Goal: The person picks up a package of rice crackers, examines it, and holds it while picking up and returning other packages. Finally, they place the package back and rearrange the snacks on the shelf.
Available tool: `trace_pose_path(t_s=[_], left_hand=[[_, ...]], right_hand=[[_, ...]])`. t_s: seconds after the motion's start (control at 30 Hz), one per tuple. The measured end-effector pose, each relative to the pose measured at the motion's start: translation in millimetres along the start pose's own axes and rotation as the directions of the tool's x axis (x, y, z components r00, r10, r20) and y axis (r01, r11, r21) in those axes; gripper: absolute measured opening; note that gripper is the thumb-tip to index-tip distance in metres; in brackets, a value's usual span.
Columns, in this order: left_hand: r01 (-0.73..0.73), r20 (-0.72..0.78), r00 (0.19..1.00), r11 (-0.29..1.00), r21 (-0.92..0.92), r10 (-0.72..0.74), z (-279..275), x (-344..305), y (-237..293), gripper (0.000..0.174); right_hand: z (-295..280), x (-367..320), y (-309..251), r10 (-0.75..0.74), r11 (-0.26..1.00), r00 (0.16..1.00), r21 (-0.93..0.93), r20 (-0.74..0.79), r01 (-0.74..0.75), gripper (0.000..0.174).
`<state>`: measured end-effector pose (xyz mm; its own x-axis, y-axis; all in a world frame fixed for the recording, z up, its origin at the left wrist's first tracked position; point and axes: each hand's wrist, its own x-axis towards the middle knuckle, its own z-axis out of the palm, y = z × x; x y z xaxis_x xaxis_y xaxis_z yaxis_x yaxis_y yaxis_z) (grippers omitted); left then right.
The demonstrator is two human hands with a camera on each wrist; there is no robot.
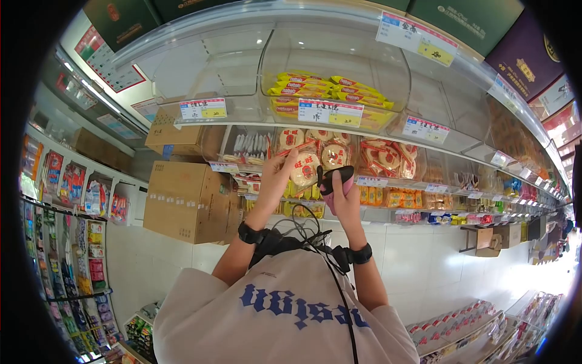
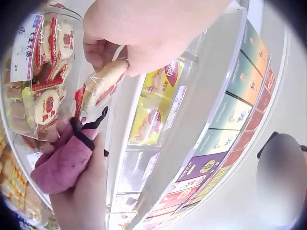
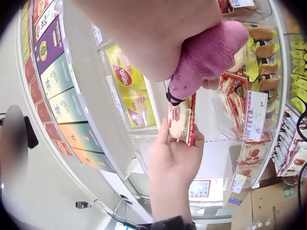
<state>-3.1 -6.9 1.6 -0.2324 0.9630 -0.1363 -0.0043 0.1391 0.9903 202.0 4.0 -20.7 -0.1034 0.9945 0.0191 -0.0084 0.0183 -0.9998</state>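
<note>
Tiered shelf [image 1: 206, 70] w/ yellow pkts [image 1: 364, 96] one lvl above red-printed cracker pkts [image 1: 385, 156], green bxs [image 1: 467, 21] on top.

One cracker packet [image 1: 305, 171] is being held by one left hand [image 1: 278, 177], one pink cloth item [image 2: 64, 165] by one right hand [image 1: 347, 199]. In the head view, two black wristbands [image 1: 361, 254] are being worn, at seven and half past four; at least two cardboard boxes [image 1: 173, 203] are being seen at nine o'clock, at least six yellow packets [image 1: 361, 96] at one, and at least three price tags [image 1: 330, 113] at ten, one and two.
</note>
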Motion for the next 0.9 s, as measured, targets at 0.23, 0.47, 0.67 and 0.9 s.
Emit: trace_pose_path(t_s=[0.23,0.47,0.67,0.9], left_hand=[[-0.197,-0.156,0.975,0.936,-0.291,0.156,21.7,-8.8,19.5,0.03],[-0.127,0.235,0.962,0.99,-0.059,0.138,32.3,-16.0,13.3,0.032],[-0.056,0.4,0.914,0.998,-0.035,0.066,26.1,-20.3,9.7,0.045],[-0.061,0.251,0.966,0.998,0.015,0.055,12.6,3.0,8.7,0.047]], right_hand=[[-11.2,3.1,9.2,0.259,0.863,0.955,0.409,0.147,-0.297,0.043],[-7.1,-6.0,-12.7,0.293,0.711,0.9,0.556,0.322,-0.43,0.04],[-17.1,-6.1,-10.3,0.355,0.833,0.904,0.359,0.239,-0.422,0.031],[-29.3,-7.2,2.6,0.393,0.814,0.91,0.409,0.135,-0.412,0.029]])
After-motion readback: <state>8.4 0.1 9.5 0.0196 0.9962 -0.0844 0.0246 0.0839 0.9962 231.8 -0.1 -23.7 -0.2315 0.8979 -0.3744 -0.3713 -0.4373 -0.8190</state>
